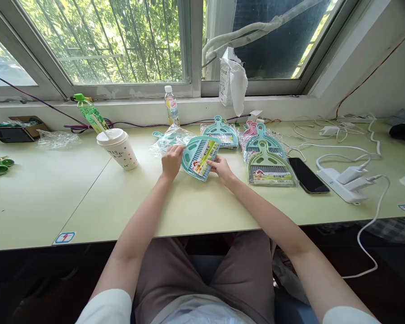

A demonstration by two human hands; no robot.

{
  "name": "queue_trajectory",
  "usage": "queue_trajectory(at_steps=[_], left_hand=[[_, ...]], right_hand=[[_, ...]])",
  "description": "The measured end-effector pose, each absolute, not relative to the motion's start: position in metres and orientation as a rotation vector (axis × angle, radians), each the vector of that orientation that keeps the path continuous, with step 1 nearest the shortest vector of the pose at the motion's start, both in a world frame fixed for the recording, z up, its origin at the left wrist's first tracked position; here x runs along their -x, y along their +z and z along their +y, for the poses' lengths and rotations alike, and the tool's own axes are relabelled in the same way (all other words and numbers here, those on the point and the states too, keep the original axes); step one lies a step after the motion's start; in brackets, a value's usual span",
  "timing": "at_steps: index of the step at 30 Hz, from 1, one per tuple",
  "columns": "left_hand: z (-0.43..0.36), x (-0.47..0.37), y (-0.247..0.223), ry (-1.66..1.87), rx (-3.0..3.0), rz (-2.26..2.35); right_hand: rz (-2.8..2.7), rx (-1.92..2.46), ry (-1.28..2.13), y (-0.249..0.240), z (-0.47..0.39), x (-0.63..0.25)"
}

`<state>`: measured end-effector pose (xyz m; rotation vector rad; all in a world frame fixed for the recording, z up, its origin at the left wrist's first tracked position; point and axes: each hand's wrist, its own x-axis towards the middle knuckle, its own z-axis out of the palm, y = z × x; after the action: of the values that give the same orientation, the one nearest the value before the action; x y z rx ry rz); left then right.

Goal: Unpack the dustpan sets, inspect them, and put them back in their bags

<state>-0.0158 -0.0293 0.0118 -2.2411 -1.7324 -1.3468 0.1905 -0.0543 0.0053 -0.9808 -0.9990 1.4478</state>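
Red arrow-like sign on blue-framed desk sticker (65,237), with illegible lettering on cup (122,155) and dustpan label (203,157).

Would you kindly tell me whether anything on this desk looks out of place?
Nothing looks spilled. Crumpled clear plastic lies loose on the desk at left, like discarded wrapping, and white cables sprawl untidily at right.

Was just one cam, worn on the head, so it sat above and behind the left hand (172,162) and right hand (222,170), facing forward and tipped down. Pretty wide view tbh, but near enough that both hands showed clearly around the middle. It caught the lap (245,265) on their near side, desk (202,211) all around, and the window (121,45) out past them.
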Motion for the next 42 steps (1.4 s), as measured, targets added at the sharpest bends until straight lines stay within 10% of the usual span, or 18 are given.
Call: queue_trajectory(at_steps=[14, 22, 42], left_hand=[[-0.045, -0.006, 0.035, -2.106, 1.181, -2.016], [-0.016, 0.005, 0.011, -2.926, 2.409, -1.953], [-0.054, -0.039, 0.017, -2.761, 2.694, -2.040]], right_hand=[[-0.824, 0.817, 1.370, 0.005, -0.050, -0.195], [-0.849, 0.826, 1.389, 0.004, -0.048, -0.194], [-0.812, 0.793, 1.277, -0.003, -0.046, -0.191]])
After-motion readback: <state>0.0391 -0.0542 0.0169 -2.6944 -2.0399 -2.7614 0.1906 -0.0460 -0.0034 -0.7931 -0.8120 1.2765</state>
